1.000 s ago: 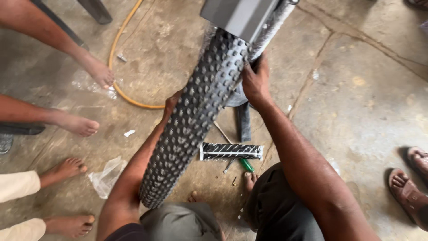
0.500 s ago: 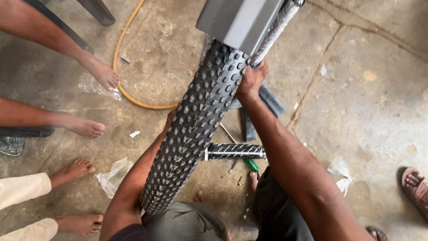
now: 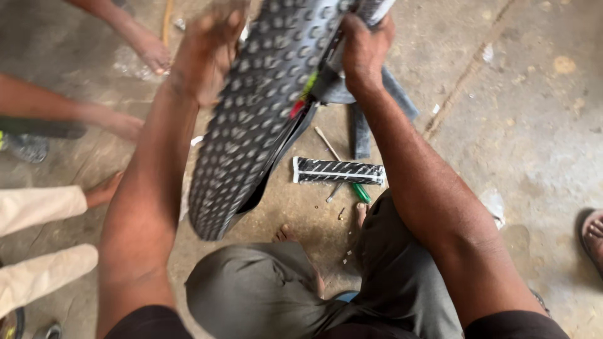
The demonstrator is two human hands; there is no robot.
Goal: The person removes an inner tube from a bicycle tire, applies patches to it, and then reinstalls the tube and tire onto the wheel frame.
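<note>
Looked like a street-side or backyard bike repair spot to me, not a proper shop. The floor (image 3: 527,125) was bare, stained concrete with cracks, and everything got done right on it. A knobby tyre (image 3: 251,119) was up in the middle, a screwdriver (image 3: 352,185) and a striped grip (image 3: 339,171) lay loose on the ground, plus small bits scattered around. Bare feet (image 3: 147,50) of other people stood close by, and a sandal (image 3: 592,235) at the edge.

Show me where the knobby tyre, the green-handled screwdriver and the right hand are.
knobby tyre (image 3: 251,125), head view, on the studded tread.
green-handled screwdriver (image 3: 360,192), head view, on the green handle.
right hand (image 3: 363,53), head view, on the back of the hand.
</note>
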